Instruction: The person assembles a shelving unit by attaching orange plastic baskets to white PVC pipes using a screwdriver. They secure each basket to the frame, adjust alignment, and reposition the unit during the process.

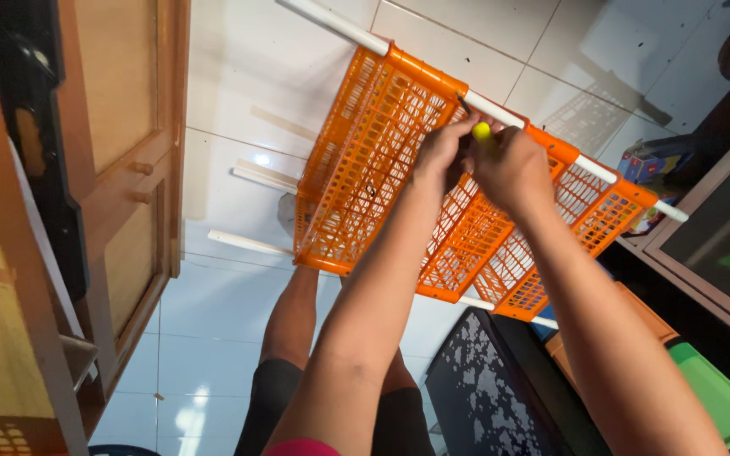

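Both grips: left hand point(443, 154), right hand point(513, 169) at orange rack's point(365, 177) white pole point(500, 110) edge

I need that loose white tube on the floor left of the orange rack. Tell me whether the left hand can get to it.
Probably yes. The left hand is at the white rail atop the orange rack; bare tile lies around the loose white tube, though the rack stands between.

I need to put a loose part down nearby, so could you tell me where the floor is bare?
The white tiled floor is bare between the wooden cabinet and the orange rack, apart from white tubes lying there. Right of the rack is crowded: a dark patterned panel, boxes and a green bin.
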